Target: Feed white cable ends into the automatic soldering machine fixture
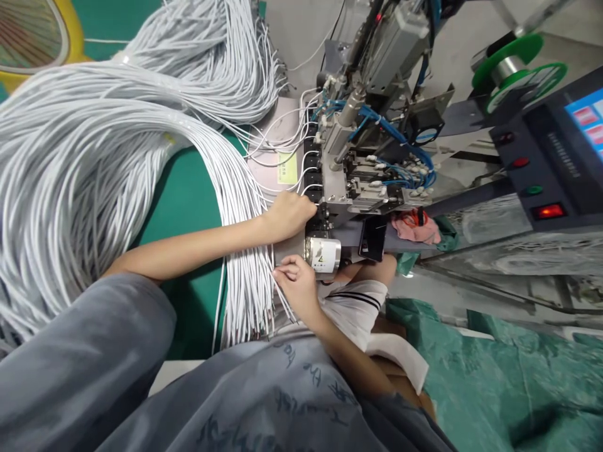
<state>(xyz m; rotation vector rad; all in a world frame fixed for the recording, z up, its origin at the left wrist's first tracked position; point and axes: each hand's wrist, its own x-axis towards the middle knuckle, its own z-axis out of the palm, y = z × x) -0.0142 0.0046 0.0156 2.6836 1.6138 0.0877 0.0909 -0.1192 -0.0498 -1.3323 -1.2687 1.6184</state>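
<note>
My left hand (293,216) is closed at the front of the machine (335,182), by its row of black slots (311,164); whatever its fingers hold is hidden. Several white cables run into the slots above it. My right hand (296,282) is closed in a pinch at the right side of the hanging bundle of white cables (242,251), with a white cable (281,290) at its fingertips. The bundle passes under my left forearm, its cut ends fanned out below. A silver cylinder (325,256) with a label sits just right of my hands.
More white cables (85,138) cover the green mat (186,188). A yellow-rimmed racket (73,31) lies at upper left. At right are a phone (372,238), a pink cloth (417,227), a green wire spool (509,66) and a control box (556,157).
</note>
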